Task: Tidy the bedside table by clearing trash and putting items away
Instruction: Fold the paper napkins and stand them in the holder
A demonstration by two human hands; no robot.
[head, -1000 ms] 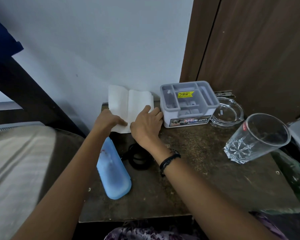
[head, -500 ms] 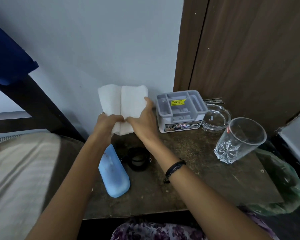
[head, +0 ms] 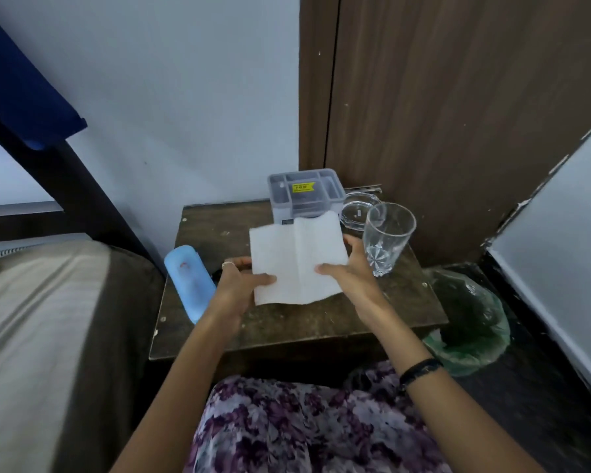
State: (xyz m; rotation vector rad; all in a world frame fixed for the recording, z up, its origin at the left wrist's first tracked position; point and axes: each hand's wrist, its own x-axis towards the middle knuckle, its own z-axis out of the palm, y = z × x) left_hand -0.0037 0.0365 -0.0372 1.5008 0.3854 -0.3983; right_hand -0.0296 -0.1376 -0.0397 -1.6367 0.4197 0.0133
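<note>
Tissue sheet (head: pixel 296 262) pinched by left hand (head: pixel 236 283) and right hand (head: pixel 350 269) above table (head: pixel 287 322), hiding part of grey organizer (head: pixel 304 192), glass (head: pixel 386 237) just right, blue case (head: pixel 190 281) left.

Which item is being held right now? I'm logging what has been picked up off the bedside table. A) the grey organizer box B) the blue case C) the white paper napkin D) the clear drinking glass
C: the left hand and the right hand each grip a side of the white paper napkin, holding it open above the bedside table, while the glass, case and box rest untouched.
</note>
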